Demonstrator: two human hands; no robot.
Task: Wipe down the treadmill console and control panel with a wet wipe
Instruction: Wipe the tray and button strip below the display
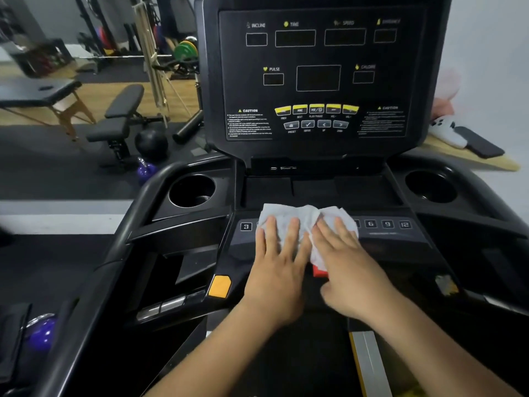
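Pressing down flat with both palms; the left hand (274,270) and right hand (349,267) sit side by side, fingers straight and a bit spread, nothing curled or pinched, both resting on top of the wet wipe (289,213); the wipe is white and crumpled, spread over the middle of the control panel (386,242), right across the row of number keys; the 3 key (246,226) peeks out on its left and the 6, 9, 12 keys (388,224) on its right; a red tab (319,271) shows between the hands, just below the wipe; an orange button (219,286) sits left of the left hand; the upright console (317,78) stands behind with dark display windows, well apart from the wipe; left cup holder (191,190) and right cup holder (430,186) flank the panel; off to the left there's a weight bench (120,116) and a purple kettlebell (146,169) on the gym floor.
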